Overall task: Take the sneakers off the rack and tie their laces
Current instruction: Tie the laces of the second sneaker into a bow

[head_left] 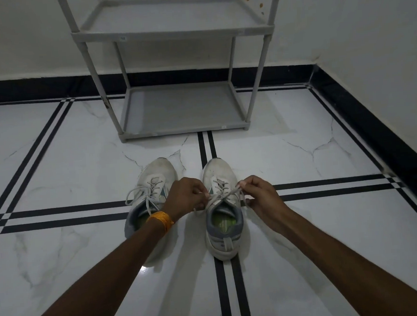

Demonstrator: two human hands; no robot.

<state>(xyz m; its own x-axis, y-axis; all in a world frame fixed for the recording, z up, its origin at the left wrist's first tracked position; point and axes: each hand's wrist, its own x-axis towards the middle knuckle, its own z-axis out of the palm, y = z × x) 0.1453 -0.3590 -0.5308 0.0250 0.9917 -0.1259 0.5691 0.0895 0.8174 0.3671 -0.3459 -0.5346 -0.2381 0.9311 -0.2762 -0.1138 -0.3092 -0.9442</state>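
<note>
— Where are the worn white lace-up sneakers?
— Side by side on the white marble floor [307, 225], in front of the grey plastic rack [181, 110]: left sneaker [152, 187], right sneaker [223, 219]

— And the hands?
— Left hand [187, 197] and right hand [261, 196] each pinch the right sneaker's pale lace [226, 195]

It looks like a home entryway corner: a grey plastic shoe rack [172, 33] stands against a white wall, with glossy marble-patterned floor tiles [300, 130] before it.
</note>
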